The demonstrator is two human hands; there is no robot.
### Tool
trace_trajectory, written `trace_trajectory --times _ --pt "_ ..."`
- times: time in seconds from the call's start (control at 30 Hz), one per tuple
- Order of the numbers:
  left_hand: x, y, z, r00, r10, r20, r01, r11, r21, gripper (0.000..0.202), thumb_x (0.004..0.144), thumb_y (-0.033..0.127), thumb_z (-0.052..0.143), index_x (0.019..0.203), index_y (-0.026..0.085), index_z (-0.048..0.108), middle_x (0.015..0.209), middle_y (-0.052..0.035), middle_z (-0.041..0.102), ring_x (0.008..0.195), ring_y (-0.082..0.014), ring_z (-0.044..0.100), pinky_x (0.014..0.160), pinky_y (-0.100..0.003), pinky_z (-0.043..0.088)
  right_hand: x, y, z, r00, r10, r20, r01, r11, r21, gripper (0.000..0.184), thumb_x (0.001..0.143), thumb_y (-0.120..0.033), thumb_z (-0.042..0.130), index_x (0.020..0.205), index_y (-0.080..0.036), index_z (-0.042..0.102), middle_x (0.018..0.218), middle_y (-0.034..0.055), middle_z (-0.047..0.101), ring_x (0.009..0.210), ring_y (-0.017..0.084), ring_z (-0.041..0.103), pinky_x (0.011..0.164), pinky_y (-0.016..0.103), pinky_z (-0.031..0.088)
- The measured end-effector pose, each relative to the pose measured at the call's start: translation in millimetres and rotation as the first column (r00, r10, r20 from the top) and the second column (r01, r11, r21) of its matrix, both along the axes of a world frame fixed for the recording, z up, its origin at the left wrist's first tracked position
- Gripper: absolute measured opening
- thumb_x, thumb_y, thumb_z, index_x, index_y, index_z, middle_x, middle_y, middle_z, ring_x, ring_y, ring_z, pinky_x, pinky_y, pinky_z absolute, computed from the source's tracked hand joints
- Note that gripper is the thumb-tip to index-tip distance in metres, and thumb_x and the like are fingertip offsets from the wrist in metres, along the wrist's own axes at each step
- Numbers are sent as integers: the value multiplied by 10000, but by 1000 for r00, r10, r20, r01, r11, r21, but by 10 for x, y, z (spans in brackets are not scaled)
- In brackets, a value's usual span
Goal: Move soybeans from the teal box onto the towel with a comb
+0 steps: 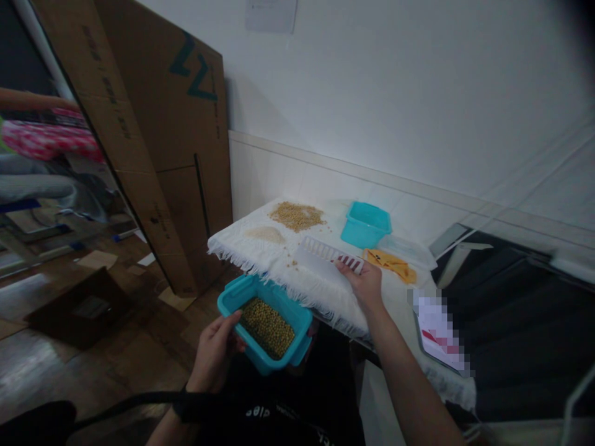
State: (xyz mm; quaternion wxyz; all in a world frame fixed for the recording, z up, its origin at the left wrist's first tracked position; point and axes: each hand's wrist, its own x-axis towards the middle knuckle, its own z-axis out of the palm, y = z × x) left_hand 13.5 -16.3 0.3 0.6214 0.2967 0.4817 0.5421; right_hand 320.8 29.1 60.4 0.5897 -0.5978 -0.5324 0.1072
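Observation:
My left hand (220,342) grips the left rim of a turquoise plastic basket-shaped tub (304,322), held tilted below the table's front edge. Greenish-yellow beans (268,327) cover its bottom. Over the table, the fingers of my right hand (365,284) are closed on the right end of a white plastic slotted tray (312,261). A loose spread of tan beans (297,215) lies behind that tray on the cloth. To its left is a small heap of pale grains (266,235). A few single beans are scattered near the tray's left end.
A second turquoise tub (367,222) stands at the back of the white fringed cloth (242,238). Beside it lie a clear lid (411,253) and a folded yellow cloth (393,265). A phone-like device (441,337) is at right. A tall cardboard box (186,167) stands left; another person's arm (32,100) shows beyond.

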Motion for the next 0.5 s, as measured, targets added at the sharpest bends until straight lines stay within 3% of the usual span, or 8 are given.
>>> trace_trajectory --times 0.5 --pt "-10 26 -12 999 15 49 -15 1000 12 381 644 448 827 584 165 580 454 48 536 390 -86 485 398 -201 421 -57 -177 31 998 15 69 -14 1000 -23 292 715 -464 746 740 -175 768 596 18 697 504 153 562 484 245 408"
